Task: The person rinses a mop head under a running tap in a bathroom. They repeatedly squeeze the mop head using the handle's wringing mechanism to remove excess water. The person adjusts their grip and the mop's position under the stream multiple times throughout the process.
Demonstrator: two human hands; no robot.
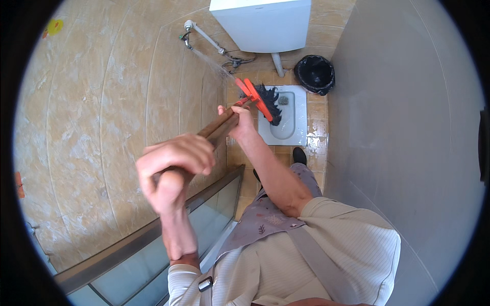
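Observation:
My left hand (173, 171) is closed around the top end of a brown wooden mop handle (219, 127), close to the camera. Farther down the same handle my right hand (240, 122) grips it, just above the orange mop head (254, 97). The mop's dark strands (269, 102) hang over the left rim of a white squat toilet pan (298, 120) set in the floor. The handle slants from my left hand down and away to the pan.
A white cistern (263, 23) hangs on the far wall with pipes and a tap (190, 25) beside it. A black bin (315, 74) stands right of the pan. Tiled wall runs on the left, a grey partition (398, 102) on the right, a glass-and-metal frame (153, 234) at lower left.

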